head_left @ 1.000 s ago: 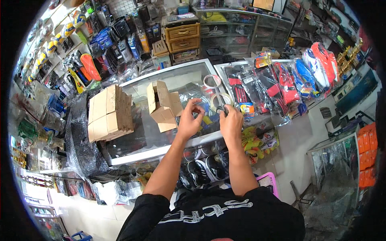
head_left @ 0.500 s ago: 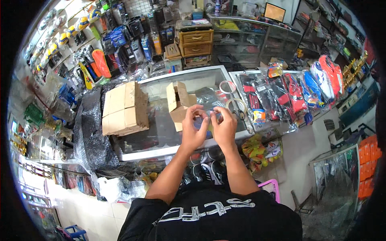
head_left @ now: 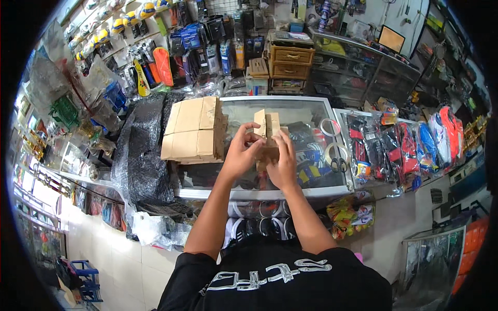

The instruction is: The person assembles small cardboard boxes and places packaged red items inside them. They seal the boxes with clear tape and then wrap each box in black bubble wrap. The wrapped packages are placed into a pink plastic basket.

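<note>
Box (head_left: 272,122) is over mid counter (head_left: 321,192), base mostly hidden behind L hand (head_left: 240,159) & R hand (head_left: 282,167). L fingers curl w/ gap to thumb, R fingers bend at box edge; if either grips it, one cannot tell.

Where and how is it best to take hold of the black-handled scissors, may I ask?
Probably grip the black-handled scissors by the loops from the near side, since they face it; the blades point away, over the cream tape roll.
</note>
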`<control>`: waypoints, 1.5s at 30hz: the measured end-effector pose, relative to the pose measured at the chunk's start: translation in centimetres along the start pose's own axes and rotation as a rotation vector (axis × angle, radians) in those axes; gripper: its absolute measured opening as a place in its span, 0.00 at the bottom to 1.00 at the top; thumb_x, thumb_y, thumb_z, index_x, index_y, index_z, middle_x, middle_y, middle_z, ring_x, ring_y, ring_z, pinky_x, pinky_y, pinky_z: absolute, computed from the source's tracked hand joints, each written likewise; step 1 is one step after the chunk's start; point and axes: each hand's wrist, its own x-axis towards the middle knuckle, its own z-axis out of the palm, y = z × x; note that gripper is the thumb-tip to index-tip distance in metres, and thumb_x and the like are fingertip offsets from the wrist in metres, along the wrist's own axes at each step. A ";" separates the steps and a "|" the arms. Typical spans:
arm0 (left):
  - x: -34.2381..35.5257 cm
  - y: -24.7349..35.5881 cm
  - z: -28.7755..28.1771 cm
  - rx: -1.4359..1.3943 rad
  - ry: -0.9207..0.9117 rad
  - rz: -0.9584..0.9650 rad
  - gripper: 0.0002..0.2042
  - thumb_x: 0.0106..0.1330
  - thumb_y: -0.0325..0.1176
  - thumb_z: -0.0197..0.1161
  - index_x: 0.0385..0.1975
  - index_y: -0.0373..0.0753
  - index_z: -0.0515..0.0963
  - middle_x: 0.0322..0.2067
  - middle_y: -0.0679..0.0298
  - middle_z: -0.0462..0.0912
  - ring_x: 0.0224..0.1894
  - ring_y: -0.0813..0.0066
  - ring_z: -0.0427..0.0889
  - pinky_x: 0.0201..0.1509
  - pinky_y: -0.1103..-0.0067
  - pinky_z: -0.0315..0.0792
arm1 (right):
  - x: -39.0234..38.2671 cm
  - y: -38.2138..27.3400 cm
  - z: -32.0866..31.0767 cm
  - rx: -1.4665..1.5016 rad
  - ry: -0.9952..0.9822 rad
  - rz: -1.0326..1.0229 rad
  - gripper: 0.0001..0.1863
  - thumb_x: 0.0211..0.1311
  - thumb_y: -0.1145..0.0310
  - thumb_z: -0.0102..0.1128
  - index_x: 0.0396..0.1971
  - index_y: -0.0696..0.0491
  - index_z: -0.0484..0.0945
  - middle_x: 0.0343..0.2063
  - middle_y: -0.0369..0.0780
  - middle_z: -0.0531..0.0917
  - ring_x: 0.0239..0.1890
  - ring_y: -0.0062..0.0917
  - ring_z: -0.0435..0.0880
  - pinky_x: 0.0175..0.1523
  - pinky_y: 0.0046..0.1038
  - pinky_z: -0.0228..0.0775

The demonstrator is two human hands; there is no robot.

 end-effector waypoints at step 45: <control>8.4 5.3 -1.5 0.564 -0.552 -0.245 0.34 0.71 0.24 0.71 0.77 0.37 0.66 0.42 0.53 0.92 0.42 0.72 0.87 0.48 0.72 0.80 | 0.1 1.0 -0.4 0.122 -0.003 0.028 0.25 0.66 0.68 0.70 0.62 0.55 0.79 0.70 0.50 0.72 0.70 0.53 0.73 0.73 0.49 0.66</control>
